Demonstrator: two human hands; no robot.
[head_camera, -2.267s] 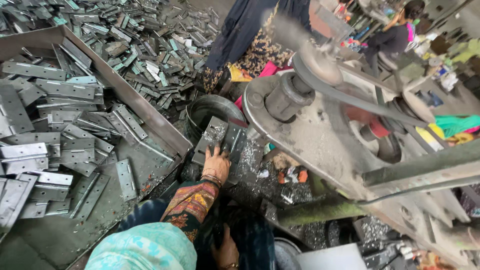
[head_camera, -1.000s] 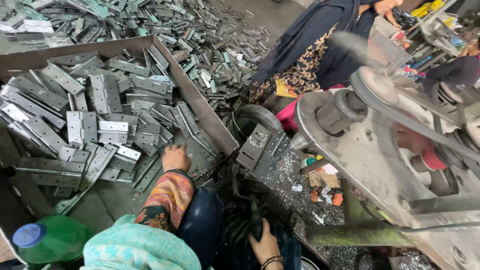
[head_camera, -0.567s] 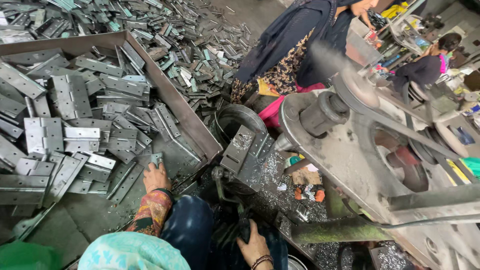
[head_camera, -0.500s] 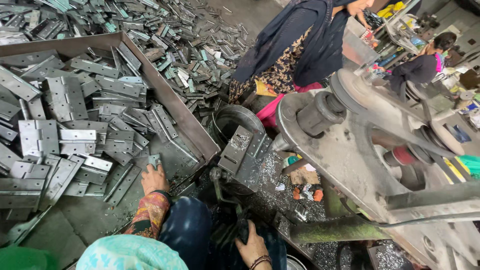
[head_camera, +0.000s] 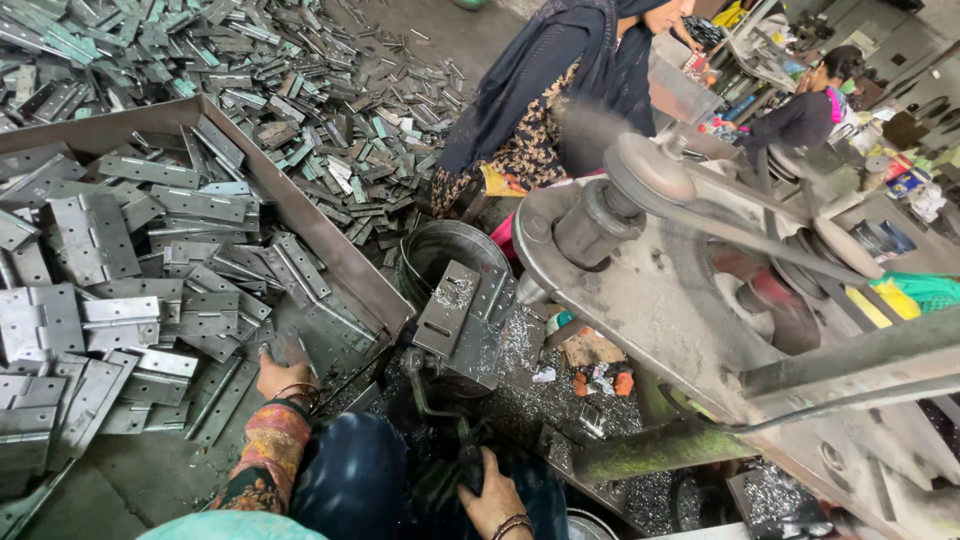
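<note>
Two hands busy: my left hand (head_camera: 278, 375) closes on a hinge (head_camera: 290, 349) at the tray's (head_camera: 330, 262) open edge; right hand (head_camera: 492, 495) grips a handle (head_camera: 468, 462).

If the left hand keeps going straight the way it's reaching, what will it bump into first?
Most likely the grey metal hinge plates piled in the tray. The left hand points up into the pile, fingertips already at a plate; depth is hard to judge.
</note>
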